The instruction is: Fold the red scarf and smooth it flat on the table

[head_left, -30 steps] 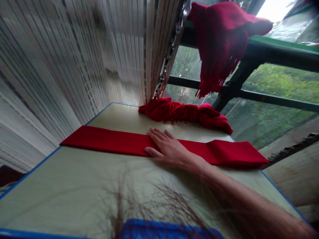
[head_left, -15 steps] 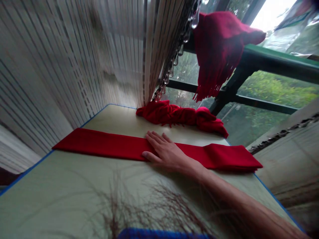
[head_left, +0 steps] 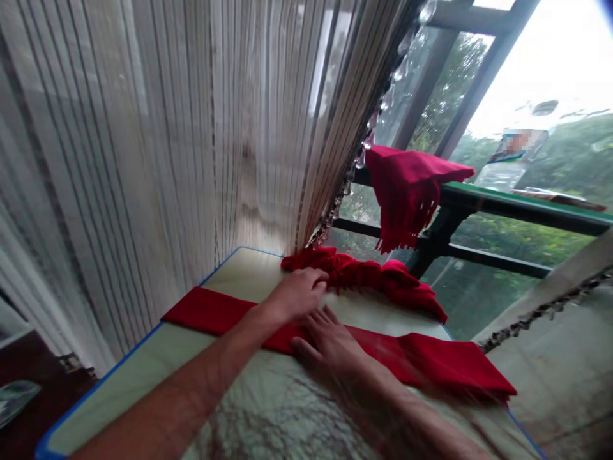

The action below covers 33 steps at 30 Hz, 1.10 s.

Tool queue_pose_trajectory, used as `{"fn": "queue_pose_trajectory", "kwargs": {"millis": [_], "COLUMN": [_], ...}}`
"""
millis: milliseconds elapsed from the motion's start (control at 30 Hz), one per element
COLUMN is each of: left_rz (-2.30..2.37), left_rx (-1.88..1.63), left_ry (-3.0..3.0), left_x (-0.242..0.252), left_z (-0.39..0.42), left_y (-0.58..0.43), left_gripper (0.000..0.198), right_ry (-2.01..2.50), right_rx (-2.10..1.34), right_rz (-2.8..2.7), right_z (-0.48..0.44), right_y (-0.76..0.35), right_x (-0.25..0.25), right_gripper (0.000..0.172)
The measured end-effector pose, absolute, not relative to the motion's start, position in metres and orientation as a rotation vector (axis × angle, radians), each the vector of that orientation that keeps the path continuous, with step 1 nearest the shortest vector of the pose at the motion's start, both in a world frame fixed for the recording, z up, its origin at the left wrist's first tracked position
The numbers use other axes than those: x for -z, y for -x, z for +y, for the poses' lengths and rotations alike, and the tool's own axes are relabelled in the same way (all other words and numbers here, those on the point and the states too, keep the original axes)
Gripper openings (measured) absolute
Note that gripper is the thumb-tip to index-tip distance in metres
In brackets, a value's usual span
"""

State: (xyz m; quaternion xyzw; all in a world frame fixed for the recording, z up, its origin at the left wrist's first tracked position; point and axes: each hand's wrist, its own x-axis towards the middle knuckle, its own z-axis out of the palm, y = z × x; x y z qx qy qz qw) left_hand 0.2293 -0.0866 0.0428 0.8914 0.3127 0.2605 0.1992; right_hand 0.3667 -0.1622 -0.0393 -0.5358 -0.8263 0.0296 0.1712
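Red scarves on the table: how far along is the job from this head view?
Done: a red scarf lies folded into a long flat band across the table. In hand: the right hand rests on that band, while the left hand reaches the bunched fringed red scarf. Left: that bunched scarf is not yet laid flat, and another red scarf hangs over the green railing.
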Motion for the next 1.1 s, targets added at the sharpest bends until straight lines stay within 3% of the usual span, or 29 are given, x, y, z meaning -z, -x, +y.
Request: {"fn": "queue_pose_trajectory", "kwargs": {"millis": [100,267,867,1100], "left_rz": [0.888,1.028,1.272,1.0], "left_rx": [-0.482,-0.048,-0.133,-0.209], "left_ry": [-2.618,-2.767,-2.827,-2.925], "left_x": [-0.011,0.025,0.036,0.036], "left_z": [-0.055,-0.034,-0.038,-0.07], "left_y": [-0.172,-0.08,-0.061,-0.068], "left_gripper": [0.039,0.054,0.077,0.067], "right_ry": [1.564,1.688,1.741,1.782], "right_rx": [-0.184,-0.371,-0.388,-0.374], "right_rz": [-2.358,-2.375,-2.334,-2.342], "right_z": [-0.162,-0.161,-0.166,-0.166], "right_y": [-0.365,-0.362,-0.362,-0.362], "right_x": [0.034,0.025,0.023,0.026], "right_gripper": [0.077,0.08,0.082,0.082]}}
